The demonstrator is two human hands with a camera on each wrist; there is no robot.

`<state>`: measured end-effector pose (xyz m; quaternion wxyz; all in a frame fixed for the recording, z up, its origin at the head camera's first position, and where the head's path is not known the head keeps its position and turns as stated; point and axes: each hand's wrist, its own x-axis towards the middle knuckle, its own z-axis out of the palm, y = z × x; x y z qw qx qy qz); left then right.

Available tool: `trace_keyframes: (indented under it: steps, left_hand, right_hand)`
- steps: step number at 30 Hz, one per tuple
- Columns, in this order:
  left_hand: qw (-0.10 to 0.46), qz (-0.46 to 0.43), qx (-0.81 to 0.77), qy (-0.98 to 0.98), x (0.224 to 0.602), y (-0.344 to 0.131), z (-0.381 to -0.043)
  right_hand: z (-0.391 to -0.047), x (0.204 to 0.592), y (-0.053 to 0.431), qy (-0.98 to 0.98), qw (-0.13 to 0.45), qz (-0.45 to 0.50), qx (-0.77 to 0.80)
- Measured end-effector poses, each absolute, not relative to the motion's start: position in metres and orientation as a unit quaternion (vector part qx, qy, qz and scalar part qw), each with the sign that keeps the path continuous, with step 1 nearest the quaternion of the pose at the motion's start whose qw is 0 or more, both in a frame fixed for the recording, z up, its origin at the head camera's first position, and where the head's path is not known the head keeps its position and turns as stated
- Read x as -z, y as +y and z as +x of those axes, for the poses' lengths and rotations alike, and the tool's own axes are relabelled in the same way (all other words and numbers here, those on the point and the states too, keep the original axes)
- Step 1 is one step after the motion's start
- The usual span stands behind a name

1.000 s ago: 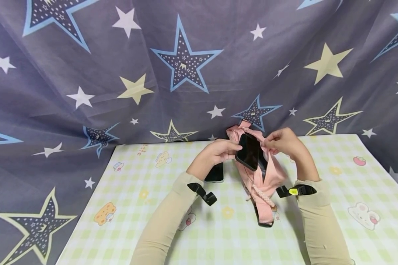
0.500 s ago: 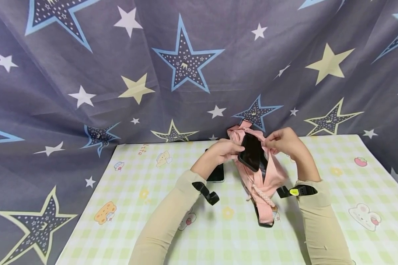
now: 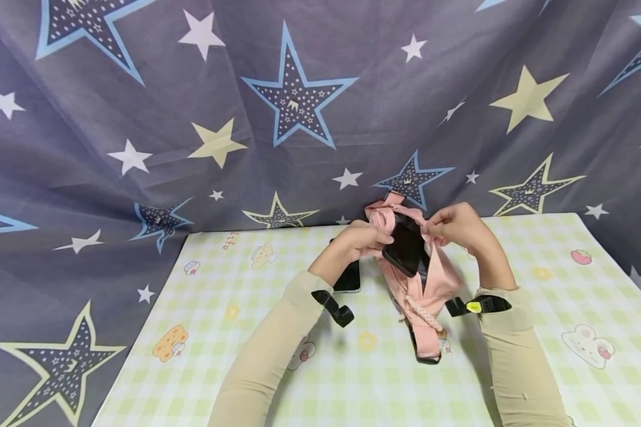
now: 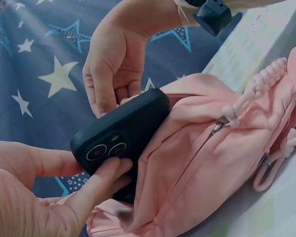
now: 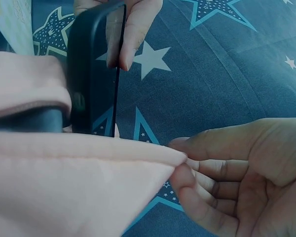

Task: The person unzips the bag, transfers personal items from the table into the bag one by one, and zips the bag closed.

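My left hand (image 3: 362, 238) pinches a black smartphone (image 3: 404, 249) between thumb and fingers, near its two round camera lenses in the left wrist view. The phone stands tilted, one end inside the open zip of a pink fabric bag (image 3: 442, 280). My right hand (image 3: 454, 225) pinches the bag's opening edge between thumb and forefinger, pulling it out into a point in the right wrist view. Within the opening a dark blue-black object (image 5: 29, 121) shows beside the phone. The phone's inserted end is hidden by the bag.
A second dark phone (image 3: 349, 280) lies on the checked table (image 3: 192, 308), partly covered by my left wrist. The bag's strap end with a black buckle (image 3: 427, 359) points toward me, near a braided pink cord (image 3: 424, 314). A star-patterned curtain (image 3: 310, 172) hangs behind the table.
My left hand has shifted slightly right with the phone, which has tipped and sits a little lower in the bag. My right hand keeps its pinch on the bag's edge.
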<state>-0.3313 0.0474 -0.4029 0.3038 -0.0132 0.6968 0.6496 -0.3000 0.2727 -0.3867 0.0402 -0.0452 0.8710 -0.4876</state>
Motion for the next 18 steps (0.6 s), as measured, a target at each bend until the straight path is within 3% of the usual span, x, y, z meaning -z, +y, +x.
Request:
trace_keyframes:
  steps: [10, 18]
  left_hand:
    - [0.285, -0.023, -0.678, 0.677, 0.4081, 0.0549, -0.3311]
    - [0.336, -0.007, -0.645, 0.686, 0.4047, 0.0521, -0.3344]
  right_hand:
    - [-0.3003, 0.3859, 0.2713, 0.869, 0.045, -0.044, 0.49]
    - [-0.3015, 0.3857, 0.2724, 0.871, 0.046, -0.046, 0.486]
